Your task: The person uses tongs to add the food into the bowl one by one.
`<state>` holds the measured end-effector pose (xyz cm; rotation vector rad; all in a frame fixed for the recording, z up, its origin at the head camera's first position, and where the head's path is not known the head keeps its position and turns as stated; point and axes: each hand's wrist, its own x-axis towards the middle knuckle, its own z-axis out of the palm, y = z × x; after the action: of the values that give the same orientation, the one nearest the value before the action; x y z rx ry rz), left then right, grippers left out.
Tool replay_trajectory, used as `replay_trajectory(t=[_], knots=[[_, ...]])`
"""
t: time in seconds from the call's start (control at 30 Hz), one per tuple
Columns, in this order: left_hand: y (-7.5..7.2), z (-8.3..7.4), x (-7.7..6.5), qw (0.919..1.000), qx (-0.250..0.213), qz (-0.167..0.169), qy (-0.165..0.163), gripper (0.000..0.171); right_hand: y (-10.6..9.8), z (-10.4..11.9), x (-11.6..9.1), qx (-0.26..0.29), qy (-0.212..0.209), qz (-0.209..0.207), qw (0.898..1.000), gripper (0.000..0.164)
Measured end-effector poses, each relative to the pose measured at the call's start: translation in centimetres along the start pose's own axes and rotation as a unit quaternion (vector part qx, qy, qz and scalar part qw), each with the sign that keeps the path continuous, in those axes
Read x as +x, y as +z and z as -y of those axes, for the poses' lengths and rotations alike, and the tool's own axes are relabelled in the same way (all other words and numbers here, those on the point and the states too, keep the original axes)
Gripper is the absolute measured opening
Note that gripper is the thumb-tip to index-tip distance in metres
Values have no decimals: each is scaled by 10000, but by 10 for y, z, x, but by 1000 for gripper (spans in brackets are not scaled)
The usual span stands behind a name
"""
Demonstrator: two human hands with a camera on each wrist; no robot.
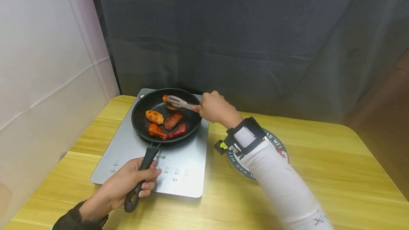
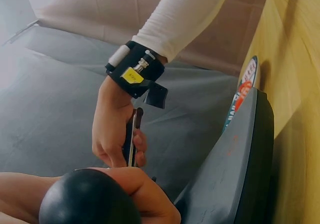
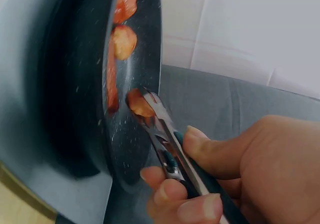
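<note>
A black frying pan [image 1: 191,130] sits on a silver induction cooktop [image 1: 188,187]. My left hand [image 1: 127,182] grips the pan's black handle [image 1: 148,159] from the front. My right hand [image 1: 218,107] squeezes metal tongs [image 3: 172,151] over the pan's far side. Between the tongs' tips is an orange-brown food piece [image 3: 140,104], partly hidden by them. Lower in the pan lie a yellow-orange piece [image 1: 154,117], a brown grilled slab [image 1: 173,121], an orange-red drumstick [image 1: 157,131] and a dark red piece [image 1: 178,131].
A round plate [image 1: 238,166] with lettering on its rim stands right of the cooktop, partly covered by my right forearm [image 1: 274,176]. Everything rests on a wooden table [image 1: 338,166]. A dark curtain [image 1: 243,45] hangs behind, and a white cloth wall [image 1: 48,56] rises at left.
</note>
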<state>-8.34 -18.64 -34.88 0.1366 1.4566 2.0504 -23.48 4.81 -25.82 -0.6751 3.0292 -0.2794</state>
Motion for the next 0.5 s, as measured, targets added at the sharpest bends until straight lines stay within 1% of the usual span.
replay_trajectory(t=[0.1,0.23,0.37,0.5], knots=[[1,0,0,10000,0,-24,1,22,1,3,3,-78,-44,149,9998,52],[1,-1,1,10000,42,-56,12,23,2,7,6,-39,-40,378,9993,49],[1,-1,1,10000,49,-55,12,23,2,12,10,119,184,651,9976,45],[1,-1,1,10000,38,-38,11,23,3,14,14,105,352,730,9967,44]])
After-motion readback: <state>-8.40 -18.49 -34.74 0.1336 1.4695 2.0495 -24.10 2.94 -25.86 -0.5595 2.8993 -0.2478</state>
